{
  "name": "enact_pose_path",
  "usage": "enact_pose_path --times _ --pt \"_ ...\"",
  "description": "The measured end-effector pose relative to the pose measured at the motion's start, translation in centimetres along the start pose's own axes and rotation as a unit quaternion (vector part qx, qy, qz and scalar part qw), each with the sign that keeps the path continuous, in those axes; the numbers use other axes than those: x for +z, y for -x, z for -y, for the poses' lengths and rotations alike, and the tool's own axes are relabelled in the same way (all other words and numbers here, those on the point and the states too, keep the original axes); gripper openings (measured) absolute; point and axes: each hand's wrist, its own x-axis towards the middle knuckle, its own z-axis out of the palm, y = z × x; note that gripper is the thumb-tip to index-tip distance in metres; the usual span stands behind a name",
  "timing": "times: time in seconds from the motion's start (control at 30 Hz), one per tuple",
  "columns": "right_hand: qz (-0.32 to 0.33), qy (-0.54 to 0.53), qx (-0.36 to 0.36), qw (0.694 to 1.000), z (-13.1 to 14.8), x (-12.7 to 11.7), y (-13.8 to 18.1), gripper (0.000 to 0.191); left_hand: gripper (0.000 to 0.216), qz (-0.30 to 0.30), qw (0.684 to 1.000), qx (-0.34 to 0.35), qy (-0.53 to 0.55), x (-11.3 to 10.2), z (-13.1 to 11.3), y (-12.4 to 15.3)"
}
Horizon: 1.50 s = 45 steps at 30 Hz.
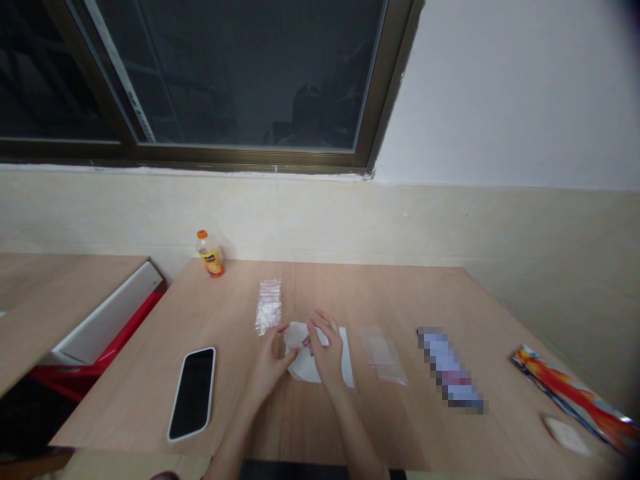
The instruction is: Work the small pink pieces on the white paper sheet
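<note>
A white sheet of paper [347, 357] lies on the table in the middle. Over its left edge is my left hand [273, 359], thumb and index finger spread apart. My right hand [327, 350] rests on the paper with its fingers stretched out. Between the two hands is a small reddish-pink item [307, 341], partly covered by my fingers; its kind is too small to make out. Just beyond my left hand lies a row of overlapping clear zip bags [270, 307]. Flat clear plastic bags [384, 357] lie to the right of the paper.
A phone [193, 393] lies at left, and an orange-capped drink bottle [211, 255] stands at the back left. To the right are a pixelated item [450, 370], a colourful wrapper [575, 397] and a whitish flat piece [567, 435]. Wall and window bound the table's far side.
</note>
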Motion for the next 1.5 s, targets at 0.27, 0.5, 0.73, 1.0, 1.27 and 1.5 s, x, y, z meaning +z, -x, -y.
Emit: enact_pose_path --times 0.27,0.5,0.73,1.0,1.27,1.5 --pt "0.113 0.263 -0.008 0.958 -5.5 0.5 0.8 0.022 0.039 0.008 1.000 0.005 -0.012 -0.7 -0.6 0.0" --pt "0.162 0.308 -0.012 0.937 -7.0 1.1 1.7 0.022 0.038 -0.002 1.000 0.006 -0.021 -0.8 -0.9 -0.1" --pt "0.057 0.195 -0.026 0.979 -6.6 0.9 1.2 0.013 0.039 -0.009 1.000 0.011 -0.013 -0.6 -0.3 -0.2" --pt "-0.070 0.012 -0.025 0.997 -0.1 -0.5 -0.5 0.022 0.041 0.008 1.000 0.015 -0.018 0.3 0.2 0.1" --pt "0.072 -0.001 -0.062 0.995 0.8 -0.8 -0.7 0.020 0.040 0.032 0.999 0.023 -0.016 0.4 0.0 0.1" --pt "0.013 0.068 -0.004 0.998 -2.9 -1.2 0.1 0.023 0.040 0.024 1.000 0.012 -0.015 0.2 0.6 0.1"
